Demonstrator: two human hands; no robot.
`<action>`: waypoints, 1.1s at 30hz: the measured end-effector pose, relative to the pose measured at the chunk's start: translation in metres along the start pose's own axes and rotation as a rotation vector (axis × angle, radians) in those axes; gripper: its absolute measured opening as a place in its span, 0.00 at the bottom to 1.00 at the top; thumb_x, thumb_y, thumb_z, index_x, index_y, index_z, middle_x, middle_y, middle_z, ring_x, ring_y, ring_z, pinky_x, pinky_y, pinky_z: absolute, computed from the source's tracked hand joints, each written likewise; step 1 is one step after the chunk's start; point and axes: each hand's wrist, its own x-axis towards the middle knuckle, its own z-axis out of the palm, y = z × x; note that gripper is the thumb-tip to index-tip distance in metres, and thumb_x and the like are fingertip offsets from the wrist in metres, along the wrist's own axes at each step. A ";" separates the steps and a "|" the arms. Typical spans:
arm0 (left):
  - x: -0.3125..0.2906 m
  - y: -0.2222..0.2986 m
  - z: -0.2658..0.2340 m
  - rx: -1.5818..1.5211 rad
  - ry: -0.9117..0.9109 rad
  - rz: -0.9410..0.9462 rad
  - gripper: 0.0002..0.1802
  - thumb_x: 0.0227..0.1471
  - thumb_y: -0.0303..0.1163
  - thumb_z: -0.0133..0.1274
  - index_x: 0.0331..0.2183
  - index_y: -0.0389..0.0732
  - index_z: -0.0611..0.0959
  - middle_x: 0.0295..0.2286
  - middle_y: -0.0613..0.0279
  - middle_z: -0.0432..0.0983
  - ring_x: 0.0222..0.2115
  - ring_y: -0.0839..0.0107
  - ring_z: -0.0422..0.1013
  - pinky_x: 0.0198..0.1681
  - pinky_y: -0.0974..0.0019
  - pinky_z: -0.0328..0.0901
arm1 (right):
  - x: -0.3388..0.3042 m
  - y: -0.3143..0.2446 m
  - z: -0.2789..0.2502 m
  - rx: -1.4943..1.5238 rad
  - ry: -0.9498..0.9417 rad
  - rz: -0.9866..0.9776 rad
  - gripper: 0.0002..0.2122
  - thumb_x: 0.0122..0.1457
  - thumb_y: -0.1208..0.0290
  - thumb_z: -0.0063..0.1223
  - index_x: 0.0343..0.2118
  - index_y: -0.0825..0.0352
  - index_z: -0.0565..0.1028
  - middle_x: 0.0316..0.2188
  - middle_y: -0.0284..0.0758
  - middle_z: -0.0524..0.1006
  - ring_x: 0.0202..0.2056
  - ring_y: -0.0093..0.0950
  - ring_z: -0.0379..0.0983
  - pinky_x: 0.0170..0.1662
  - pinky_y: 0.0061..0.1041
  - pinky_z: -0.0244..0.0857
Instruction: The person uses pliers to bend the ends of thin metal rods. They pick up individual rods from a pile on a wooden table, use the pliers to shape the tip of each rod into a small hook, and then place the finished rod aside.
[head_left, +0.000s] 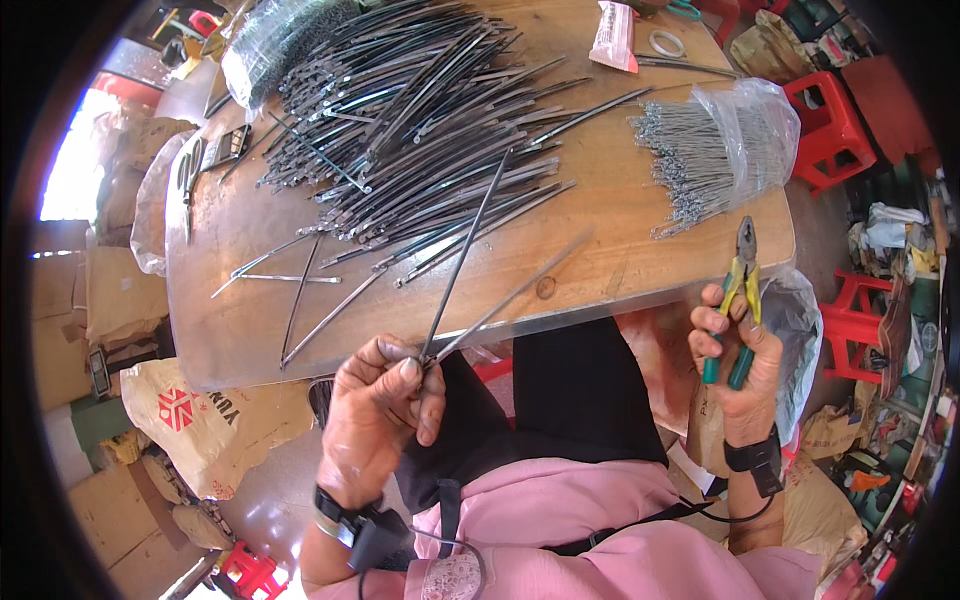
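In front of my lap, above the near table edge, my left hand [385, 395] is closed in a pinch. It grips the lower ends of two thin metal strips, a dark strip [466, 250] and a paler, blurred strip [525, 285], which spread apart in a V. My fingers hide how the ends meet. Off to the right, my right hand [740, 365] wraps the handles of combination pliers [745, 265], green and yellow with dark jaws pointing up. The pliers touch neither strip. Beyond my left hand a large pile of dark metal strips [400, 140] covers much of the table.
The wooden table [640, 270] has a clear cover. A plastic-wrapped bundle of thin wires [695, 155] lies right, and another bag [270, 55] far left. Scissors [188, 175] lie at the left edge; a pink-white packet [614, 38] and tape ring [666, 44] at the back. Red stools [832, 130] stand right.
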 end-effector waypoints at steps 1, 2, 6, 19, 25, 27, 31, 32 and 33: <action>-0.003 -0.006 -0.002 -0.081 -0.037 0.029 0.11 0.51 0.26 0.59 0.36 0.35 0.75 0.25 0.50 0.74 0.16 0.63 0.70 0.14 0.67 0.64 | -0.001 0.009 0.002 0.018 -0.051 0.014 0.09 0.50 0.74 0.63 0.34 0.65 0.77 0.44 0.38 0.70 0.37 0.27 0.65 0.34 0.25 0.63; -0.004 -0.011 0.006 -0.129 -0.058 0.028 0.14 0.50 0.26 0.59 0.38 0.34 0.75 0.25 0.51 0.74 0.16 0.64 0.70 0.15 0.67 0.64 | 0.002 0.017 0.012 0.029 -0.070 0.010 0.11 0.47 0.76 0.65 0.34 0.67 0.76 0.42 0.34 0.68 0.35 0.25 0.65 0.32 0.22 0.63; 0.010 -0.033 0.027 -0.169 -0.235 -0.119 0.17 0.50 0.23 0.58 0.43 0.31 0.77 0.25 0.53 0.75 0.18 0.63 0.72 0.18 0.68 0.66 | 0.007 0.026 0.038 -0.241 -0.066 -0.074 0.10 0.51 0.73 0.64 0.34 0.68 0.75 0.43 0.37 0.69 0.37 0.28 0.67 0.34 0.26 0.64; 0.003 -0.052 0.028 0.535 -0.290 -0.097 0.10 0.51 0.20 0.57 0.38 0.29 0.83 0.28 0.58 0.80 0.22 0.79 0.72 0.23 0.77 0.64 | 0.006 0.012 0.067 -1.527 -0.349 -0.496 0.12 0.47 0.76 0.65 0.36 0.67 0.79 0.35 0.38 0.76 0.33 0.30 0.74 0.37 0.25 0.67; 0.008 -0.053 0.025 0.499 -0.310 -0.302 0.05 0.55 0.21 0.54 0.35 0.30 0.77 0.24 0.58 0.78 0.21 0.76 0.73 0.24 0.76 0.65 | 0.019 0.035 0.078 -1.692 -0.529 -0.508 0.14 0.44 0.79 0.62 0.37 0.66 0.79 0.36 0.37 0.73 0.33 0.36 0.72 0.34 0.29 0.66; 0.009 -0.052 0.024 0.514 -0.291 -0.333 0.03 0.55 0.21 0.52 0.32 0.31 0.77 0.24 0.59 0.76 0.20 0.78 0.70 0.23 0.75 0.63 | 0.017 0.028 0.085 -1.820 -0.515 -0.621 0.11 0.41 0.80 0.61 0.31 0.68 0.77 0.36 0.37 0.73 0.36 0.37 0.72 0.40 0.33 0.65; 0.006 -0.053 0.024 0.573 -0.336 -0.320 0.03 0.56 0.22 0.52 0.32 0.31 0.76 0.22 0.61 0.75 0.19 0.78 0.70 0.23 0.75 0.63 | 0.028 0.024 0.096 -1.956 -0.715 -0.737 0.11 0.36 0.77 0.62 0.26 0.69 0.75 0.37 0.36 0.73 0.40 0.37 0.71 0.52 0.45 0.54; 0.005 -0.054 0.024 0.571 -0.343 -0.304 0.03 0.56 0.21 0.52 0.32 0.31 0.76 0.22 0.60 0.75 0.19 0.78 0.70 0.23 0.75 0.64 | 0.030 0.025 0.097 -1.970 -0.769 -0.733 0.12 0.34 0.76 0.63 0.26 0.69 0.74 0.38 0.36 0.72 0.41 0.36 0.70 0.55 0.50 0.49; 0.004 -0.054 0.025 0.573 -0.348 -0.289 0.03 0.56 0.21 0.52 0.32 0.31 0.76 0.22 0.60 0.75 0.19 0.78 0.70 0.23 0.74 0.64 | 0.031 0.025 0.095 -1.967 -0.783 -0.702 0.13 0.34 0.76 0.63 0.26 0.69 0.74 0.38 0.36 0.72 0.41 0.37 0.70 0.55 0.49 0.50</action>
